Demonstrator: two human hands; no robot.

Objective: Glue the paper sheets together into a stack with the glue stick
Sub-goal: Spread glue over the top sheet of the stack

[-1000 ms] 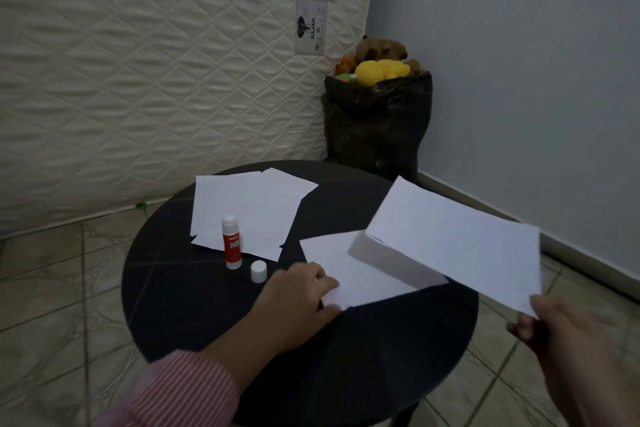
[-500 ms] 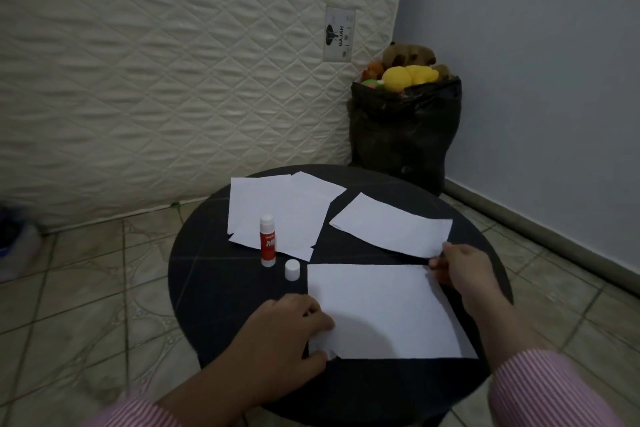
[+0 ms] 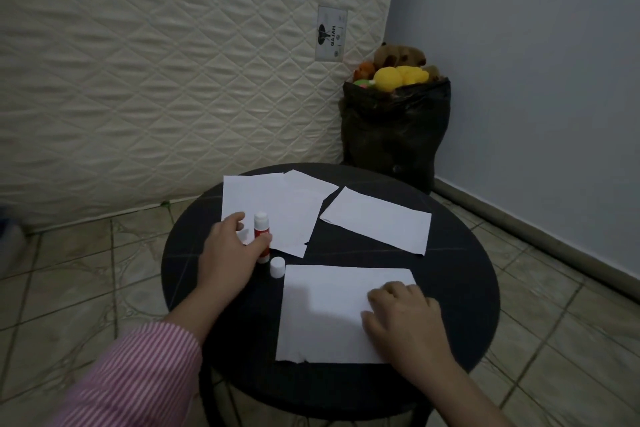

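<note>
On the round black table (image 3: 460, 274) a white paper sheet (image 3: 325, 312) lies at the front. My right hand (image 3: 403, 317) rests flat on its right side. A second sheet (image 3: 377, 220) lies behind it to the right, and a loose pile of sheets (image 3: 277, 208) lies at the back left. The uncapped red and white glue stick (image 3: 261, 234) stands upright at the pile's front edge. My left hand (image 3: 228, 255) curls around it, thumb touching its lower part. Its white cap (image 3: 277, 267) stands just right of the stick.
A quilted mattress (image 3: 156, 80) leans against the wall behind the table. A black bag (image 3: 394, 132) filled with plush toys stands in the corner. Tiled floor surrounds the table.
My left hand left the front sheet's corner and moved up to the glue stick. My right hand let go of the second sheet and came down onto the front sheet.
</note>
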